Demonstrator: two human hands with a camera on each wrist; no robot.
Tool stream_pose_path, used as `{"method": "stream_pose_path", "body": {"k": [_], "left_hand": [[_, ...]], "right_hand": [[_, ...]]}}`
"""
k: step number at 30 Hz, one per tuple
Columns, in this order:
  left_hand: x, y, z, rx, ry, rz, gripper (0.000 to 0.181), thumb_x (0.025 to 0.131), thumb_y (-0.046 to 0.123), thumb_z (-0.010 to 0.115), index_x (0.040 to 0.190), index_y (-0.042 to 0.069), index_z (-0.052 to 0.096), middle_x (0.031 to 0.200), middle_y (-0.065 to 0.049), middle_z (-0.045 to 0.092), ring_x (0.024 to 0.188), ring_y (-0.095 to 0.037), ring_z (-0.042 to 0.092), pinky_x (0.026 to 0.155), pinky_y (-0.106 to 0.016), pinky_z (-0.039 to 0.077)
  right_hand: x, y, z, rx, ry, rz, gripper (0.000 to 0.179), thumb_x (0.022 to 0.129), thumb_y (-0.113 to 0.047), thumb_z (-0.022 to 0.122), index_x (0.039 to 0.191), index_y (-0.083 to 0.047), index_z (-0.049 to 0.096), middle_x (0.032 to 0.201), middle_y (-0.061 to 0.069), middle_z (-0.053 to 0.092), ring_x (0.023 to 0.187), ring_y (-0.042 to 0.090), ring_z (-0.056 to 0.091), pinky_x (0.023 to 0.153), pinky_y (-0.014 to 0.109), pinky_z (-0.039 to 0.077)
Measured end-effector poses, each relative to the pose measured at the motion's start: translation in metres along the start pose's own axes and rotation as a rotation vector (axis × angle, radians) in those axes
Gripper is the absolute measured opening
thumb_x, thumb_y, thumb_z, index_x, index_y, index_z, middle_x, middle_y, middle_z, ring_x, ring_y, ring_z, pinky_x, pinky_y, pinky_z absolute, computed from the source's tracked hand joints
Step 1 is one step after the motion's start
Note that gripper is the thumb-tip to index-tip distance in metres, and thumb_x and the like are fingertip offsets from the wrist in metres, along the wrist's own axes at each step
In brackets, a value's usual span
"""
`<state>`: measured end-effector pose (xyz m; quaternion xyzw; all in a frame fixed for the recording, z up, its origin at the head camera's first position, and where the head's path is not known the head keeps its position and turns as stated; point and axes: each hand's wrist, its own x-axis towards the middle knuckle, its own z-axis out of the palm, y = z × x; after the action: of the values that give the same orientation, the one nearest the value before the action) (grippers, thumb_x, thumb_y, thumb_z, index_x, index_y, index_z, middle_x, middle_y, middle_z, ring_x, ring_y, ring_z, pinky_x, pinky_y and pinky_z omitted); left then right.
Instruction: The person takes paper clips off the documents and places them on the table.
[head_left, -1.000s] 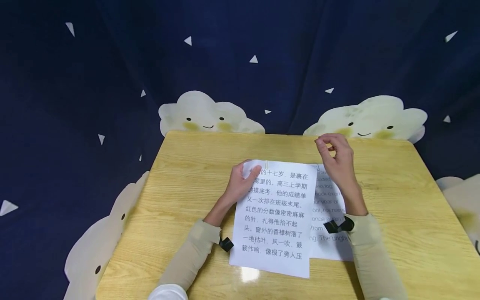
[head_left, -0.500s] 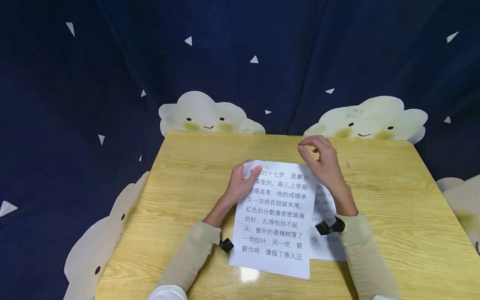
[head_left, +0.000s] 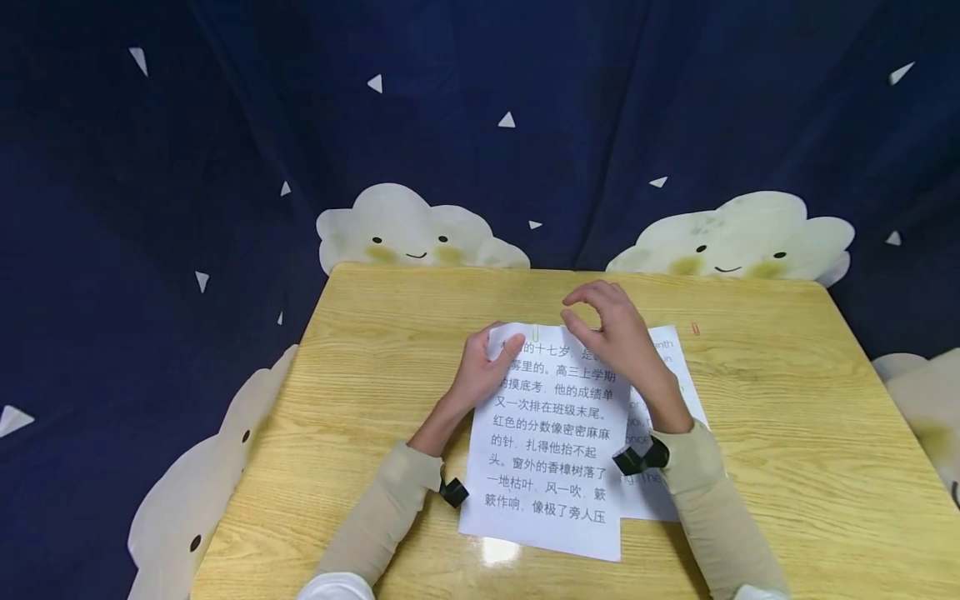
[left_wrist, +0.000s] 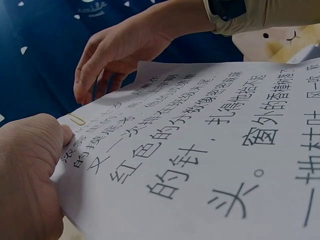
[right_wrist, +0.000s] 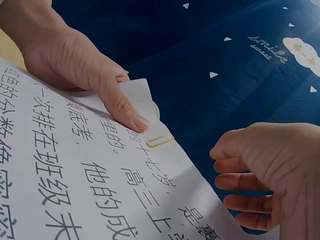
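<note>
My left hand (head_left: 480, 367) grips a sheet of paper (head_left: 551, 467) with large Chinese print at its upper left corner, thumb on top and fingers behind. The sheet is raised and tilted, as the left wrist view shows. A yellow paper clip (right_wrist: 160, 142) sits on its top edge, close to the left thumb. My right hand (head_left: 618, 333) hovers over the sheet's upper right part, thumb and forefinger curved and apart, with nothing visible between them. Partly under the first, a second sheet (head_left: 678, 371) with English print lies to the right.
On the wooden table (head_left: 795, 433), right of the papers, lies a red paper clip (head_left: 696, 329). Behind the table hangs a dark blue curtain (head_left: 465, 67) with white clouds and triangles. A dark band (head_left: 643, 457) with a small black block is strapped on my right wrist.
My right hand has moved left from over the English sheet toward the yellow clip, its thumb and forefinger parting. The red clip has come into view. The left hand holds still.
</note>
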<state>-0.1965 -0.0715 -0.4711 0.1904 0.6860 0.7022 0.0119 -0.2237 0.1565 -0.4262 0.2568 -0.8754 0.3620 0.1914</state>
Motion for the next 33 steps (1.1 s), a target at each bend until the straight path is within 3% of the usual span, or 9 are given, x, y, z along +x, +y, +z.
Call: {"method": "stream_pose_path", "body": {"k": [12,18,23,33], "left_hand": [[0.003,0.000,0.000,0.022,-0.006,0.026,0.020,0.099,0.007,0.055,0.112,-0.007,0.063,0.082,-0.024,0.066,0.061,-0.036,0.065,0.055,-0.034,0.057],[0.004,0.000,0.001,0.019,-0.007,0.021,0.020,0.099,0.008,0.056,0.111,-0.007,0.063,0.082,-0.024,0.065,0.061,-0.036,0.064,0.055,-0.034,0.057],[0.003,-0.001,0.002,0.026,-0.004,0.036,0.019,0.098,0.007,0.057,0.108,-0.007,0.063,0.081,-0.025,0.064,0.060,-0.035,0.063,0.054,-0.034,0.056],[-0.002,-0.004,0.006,0.003,-0.011,0.019,0.017,0.098,0.007,0.057,0.107,-0.005,0.064,0.082,-0.024,0.064,0.060,-0.035,0.063,0.053,-0.033,0.056]], "right_hand": [[0.001,-0.013,0.006,-0.277,-0.051,-0.054,0.022,0.093,-0.029,0.066,0.103,-0.010,0.073,0.098,0.005,0.071,0.094,0.027,0.060,0.084,0.044,0.042],[-0.001,-0.015,0.012,-0.250,-0.104,-0.044,0.021,0.093,-0.030,0.066,0.102,-0.012,0.073,0.098,0.002,0.070,0.094,0.024,0.060,0.086,0.043,0.042],[-0.004,-0.014,0.016,-0.188,-0.122,-0.028,0.014,0.093,-0.029,0.068,0.096,-0.016,0.073,0.094,-0.003,0.069,0.090,0.019,0.059,0.079,0.039,0.041],[-0.007,-0.012,0.021,-0.114,-0.146,-0.068,0.011,0.095,-0.023,0.064,0.098,-0.015,0.071,0.096,-0.002,0.068,0.089,0.017,0.059,0.081,0.037,0.047]]}}
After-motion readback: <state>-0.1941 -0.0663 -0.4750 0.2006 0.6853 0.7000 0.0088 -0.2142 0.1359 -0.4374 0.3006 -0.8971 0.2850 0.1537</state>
